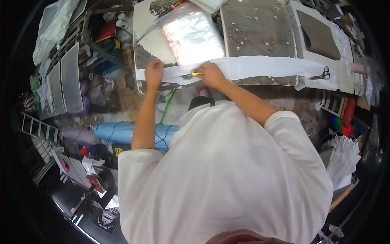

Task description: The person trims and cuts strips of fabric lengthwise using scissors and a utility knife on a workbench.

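A long white strip of fabric [260,68] lies along the near edge of the worktable [260,28]. Yellow-handled scissors or a cutter [196,74] are gripped in my right hand [211,75], with the dark blade pointing left over the strip. Near the strip's left end is my left hand [154,73], its fingers curled; whether it pinches anything is too small to tell. A plastic-wrapped silvery package [193,34] lies just beyond the strip. On the strip's right end sits a small metal tool [326,73].
A brown sheet [319,34] is at the table's right. Cluttered metal shelving [87,28] and grey panels [71,77] stand at the left. Below the left forearm lies a blue wrapped roll [118,132]. A bundle of white cloth [343,158] is at the lower right.
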Action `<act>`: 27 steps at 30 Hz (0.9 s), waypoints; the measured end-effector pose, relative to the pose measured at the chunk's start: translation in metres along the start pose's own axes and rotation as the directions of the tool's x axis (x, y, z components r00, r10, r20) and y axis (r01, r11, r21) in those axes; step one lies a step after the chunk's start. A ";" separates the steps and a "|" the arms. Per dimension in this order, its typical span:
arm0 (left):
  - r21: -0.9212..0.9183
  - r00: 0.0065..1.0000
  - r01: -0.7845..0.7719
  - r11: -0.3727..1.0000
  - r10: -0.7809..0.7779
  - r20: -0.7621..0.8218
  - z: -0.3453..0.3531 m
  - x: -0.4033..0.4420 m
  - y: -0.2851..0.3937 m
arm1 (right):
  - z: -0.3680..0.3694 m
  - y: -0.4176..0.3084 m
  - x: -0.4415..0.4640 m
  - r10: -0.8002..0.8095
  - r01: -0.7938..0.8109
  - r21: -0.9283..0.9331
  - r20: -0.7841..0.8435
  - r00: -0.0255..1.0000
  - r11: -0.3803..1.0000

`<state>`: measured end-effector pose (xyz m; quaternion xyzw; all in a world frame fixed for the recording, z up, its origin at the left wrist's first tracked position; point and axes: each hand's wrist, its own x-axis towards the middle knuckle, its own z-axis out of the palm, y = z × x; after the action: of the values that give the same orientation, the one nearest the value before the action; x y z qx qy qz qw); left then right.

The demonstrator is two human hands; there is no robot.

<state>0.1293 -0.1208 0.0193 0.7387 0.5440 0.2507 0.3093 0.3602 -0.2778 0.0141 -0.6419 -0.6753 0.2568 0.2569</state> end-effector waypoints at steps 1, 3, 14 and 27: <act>-0.066 0.993 0.114 0.991 -0.112 0.045 0.006 0.001 0.011 | 0.002 -0.002 0.001 -0.020 0.016 -0.057 -0.066 0.998 0.998; 0.099 0.994 0.113 0.989 -0.113 -0.014 0.026 0.015 0.025 | 0.010 0.003 0.003 -0.003 0.000 -0.052 -0.064 0.998 0.999; -0.027 0.977 0.194 0.981 -0.196 -0.083 0.058 0.137 0.025 | 0.007 0.000 0.002 0.081 -0.084 -0.139 -0.023 0.996 0.987; -0.301 0.999 0.006 0.954 -0.018 -0.039 0.040 -0.023 0.038 | -0.010 -0.013 0.011 -0.004 -0.012 -0.086 -0.177 0.984 0.996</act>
<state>0.1758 -0.1582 0.0185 0.6744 0.5103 0.3436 0.4083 0.3567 -0.2673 0.0307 -0.6741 -0.6589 0.1697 0.2874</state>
